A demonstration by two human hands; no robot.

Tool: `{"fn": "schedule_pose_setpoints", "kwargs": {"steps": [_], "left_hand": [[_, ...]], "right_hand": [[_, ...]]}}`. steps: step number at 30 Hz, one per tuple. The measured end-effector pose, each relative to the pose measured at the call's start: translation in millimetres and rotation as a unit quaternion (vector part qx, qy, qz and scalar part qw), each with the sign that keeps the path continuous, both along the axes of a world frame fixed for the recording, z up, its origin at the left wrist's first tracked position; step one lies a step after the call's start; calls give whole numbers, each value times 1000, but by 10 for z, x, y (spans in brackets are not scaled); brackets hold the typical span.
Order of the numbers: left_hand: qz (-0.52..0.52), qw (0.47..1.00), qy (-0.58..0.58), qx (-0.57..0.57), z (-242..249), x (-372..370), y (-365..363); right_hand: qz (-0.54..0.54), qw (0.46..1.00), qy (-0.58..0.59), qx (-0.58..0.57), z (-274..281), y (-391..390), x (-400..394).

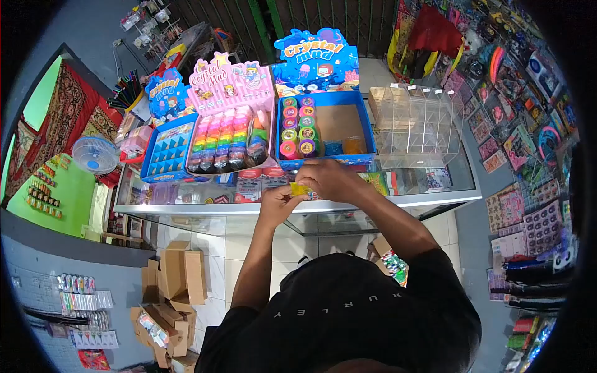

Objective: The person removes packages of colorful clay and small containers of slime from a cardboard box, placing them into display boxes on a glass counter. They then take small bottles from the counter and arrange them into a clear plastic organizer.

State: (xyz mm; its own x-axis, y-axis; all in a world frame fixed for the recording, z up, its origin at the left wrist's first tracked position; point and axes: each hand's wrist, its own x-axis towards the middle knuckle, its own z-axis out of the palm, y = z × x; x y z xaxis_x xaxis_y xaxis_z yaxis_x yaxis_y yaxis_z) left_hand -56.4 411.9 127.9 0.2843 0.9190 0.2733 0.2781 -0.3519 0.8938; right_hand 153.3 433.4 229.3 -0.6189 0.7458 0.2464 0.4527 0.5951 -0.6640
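Note:
My left hand (278,204) pinches a small yellow item (299,189) at the front edge of the glass counter; its exact kind is too small to make out. Closed over the same item from the right is my right hand (329,180). Just beyond my hands stands a blue "Crystal Mud" display box (374,138). Stacked round tubs (306,133) with colourful lids fill its left side. On the right side of the box lie a blue packet (333,148) and an orange packet (355,146).
To the left are a pink Crystal Mud box (231,93) with rainbow-coloured tubes and another blue box (147,168) with dividers. A clear acrylic rack (416,130) stands right on the glass counter (435,198). Cardboard boxes (174,273) lie on the floor; goods hang on both walls.

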Motion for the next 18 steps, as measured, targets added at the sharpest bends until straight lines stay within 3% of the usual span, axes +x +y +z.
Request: {"fn": "schedule_pose_setpoints", "kwargs": {"steps": [3, 8, 11, 18], "left_hand": [[12, 1000, -10, -9, -40, -11, -1], [29, 997, -71, 19, -49, 22, 17], [34, 997, -70, 25, -46, 38, -3], [46, 995, -61, 67, -69, 45, 16]], "right_hand": [[2, 998, 31, 63, -3, 56, 75], [-162, 968, 73, 177, 261, 485, 461], [-256, 952, -25, 164, 174, 897, 668], [-229, 966, -111, 45, -420, 1696, 723]]}}
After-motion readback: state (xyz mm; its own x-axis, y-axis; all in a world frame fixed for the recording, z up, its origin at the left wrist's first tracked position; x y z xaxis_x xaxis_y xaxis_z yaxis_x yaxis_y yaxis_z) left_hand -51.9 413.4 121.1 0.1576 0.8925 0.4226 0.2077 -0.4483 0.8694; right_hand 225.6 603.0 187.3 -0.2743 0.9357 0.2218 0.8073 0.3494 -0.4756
